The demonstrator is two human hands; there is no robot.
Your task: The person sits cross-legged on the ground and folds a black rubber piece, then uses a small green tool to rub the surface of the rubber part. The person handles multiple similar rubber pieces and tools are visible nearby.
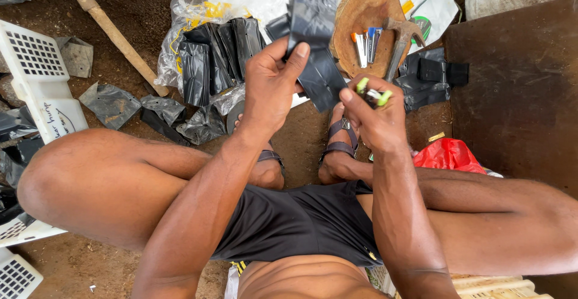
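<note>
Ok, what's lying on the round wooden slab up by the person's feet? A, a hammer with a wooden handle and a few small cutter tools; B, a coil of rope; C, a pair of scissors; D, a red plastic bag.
A: the round wooden slab bears a hammer at its right edge and several small cutter tools with orange and blue parts beside it.

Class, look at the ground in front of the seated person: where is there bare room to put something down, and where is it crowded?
Bare soil lies left of the wooden stick, and between the sandalled feet under the hands. The dark board on the right is bare too. Crowded: the stacked black bags and the wooden block holding tools.
</note>
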